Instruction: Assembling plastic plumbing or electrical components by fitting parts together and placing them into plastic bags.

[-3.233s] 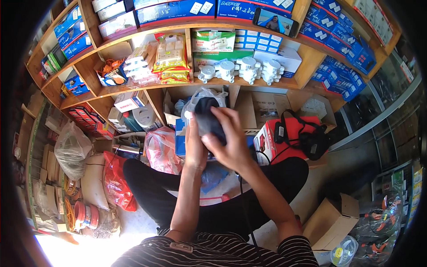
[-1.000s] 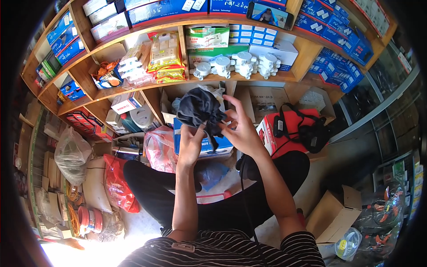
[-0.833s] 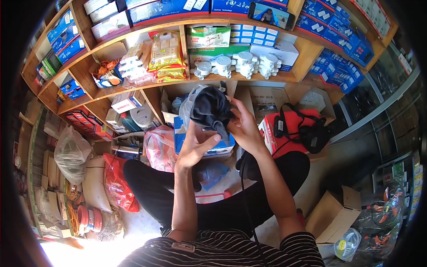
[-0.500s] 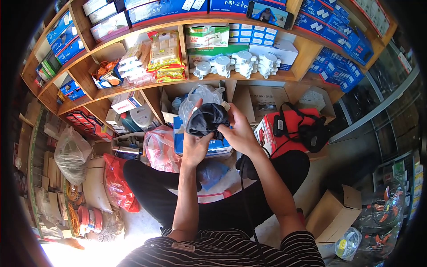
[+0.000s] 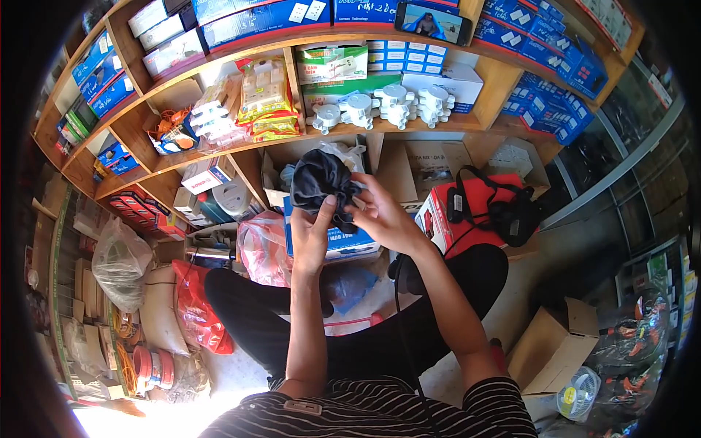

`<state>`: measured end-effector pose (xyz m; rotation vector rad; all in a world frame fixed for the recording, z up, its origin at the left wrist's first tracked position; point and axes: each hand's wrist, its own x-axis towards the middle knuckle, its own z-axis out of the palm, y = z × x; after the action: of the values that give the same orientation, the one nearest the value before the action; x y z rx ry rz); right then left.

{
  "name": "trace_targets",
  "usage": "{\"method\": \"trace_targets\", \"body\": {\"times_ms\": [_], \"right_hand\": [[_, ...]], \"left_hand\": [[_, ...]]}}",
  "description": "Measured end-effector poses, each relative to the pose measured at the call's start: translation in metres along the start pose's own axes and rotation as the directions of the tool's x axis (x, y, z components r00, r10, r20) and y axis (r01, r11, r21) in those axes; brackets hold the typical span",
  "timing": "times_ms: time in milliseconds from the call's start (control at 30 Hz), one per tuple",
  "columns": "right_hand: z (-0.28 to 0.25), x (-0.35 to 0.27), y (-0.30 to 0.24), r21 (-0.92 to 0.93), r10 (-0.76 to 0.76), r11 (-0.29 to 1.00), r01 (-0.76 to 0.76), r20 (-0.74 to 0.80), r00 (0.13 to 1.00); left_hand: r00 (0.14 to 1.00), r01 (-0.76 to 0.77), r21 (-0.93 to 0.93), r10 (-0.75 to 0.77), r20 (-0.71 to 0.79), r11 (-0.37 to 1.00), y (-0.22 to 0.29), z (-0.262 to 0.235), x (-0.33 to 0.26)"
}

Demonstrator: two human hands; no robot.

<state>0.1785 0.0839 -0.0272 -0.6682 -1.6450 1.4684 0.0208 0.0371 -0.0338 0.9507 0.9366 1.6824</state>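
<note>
At far left, dim racks (image 5: 62, 292) cut off by the dark round rim, with goods too small to name. Then a clear plastic bag (image 5: 120, 263), contents blurred to a pale mass; a red plastic bag (image 5: 198, 306); and a pinkish plastic bag (image 5: 263, 244), lower edge hidden behind the left leg (image 5: 248, 303). Near the middle, gripping a black cloth bundle (image 5: 318, 179) with the left hand (image 5: 311, 237), held up in front of a blue box (image 5: 355, 247), itself half covered. Left thumb pressed on the near side of the cloth, other left fingers mostly out of sight behind. Rounded, puffed end pointing up and left, gathered neck down and right; long axis slanting between, exact ends hard to pick out among dark folds. Pinching near the neck with thumb and forefinger of the right hand (image 5: 383, 219); cannot tell how tightly, with remaining fingers curled and overlapping. Farther right, a red box (image 5: 467, 208) partly covered by black strapped gear (image 5: 515, 219), shape hard to read; an open cardboard box (image 5: 551, 354), inside largely hidden; and plastic-wrapped goods (image 5: 631, 365), obscured by glare.
</note>
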Motion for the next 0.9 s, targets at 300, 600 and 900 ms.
{"method": "trace_targets", "body": {"times_ms": [300, 600, 900], "right_hand": [[-0.005, -0.008, -0.051, -0.654, -0.323, 0.697, 0.295, 0.081, 0.943], [0.020, -0.007, -0.037, -0.853, -0.532, 0.319, 0.413, 0.199, 0.823], [0.039, -0.004, -0.025, -0.865, -0.624, 0.387, 0.319, 0.009, 0.781]], "left_hand": [[0.998, 0.044, 0.385, -0.057, 0.022, 0.922, 0.015, -0.011, 0.003], [0.947, 0.252, -0.520, -0.097, 0.307, 0.816, 0.023, -0.016, 0.001], [0.999, 0.038, -0.367, -0.041, 0.000, 0.929, 0.027, 0.016, -0.007]]}}
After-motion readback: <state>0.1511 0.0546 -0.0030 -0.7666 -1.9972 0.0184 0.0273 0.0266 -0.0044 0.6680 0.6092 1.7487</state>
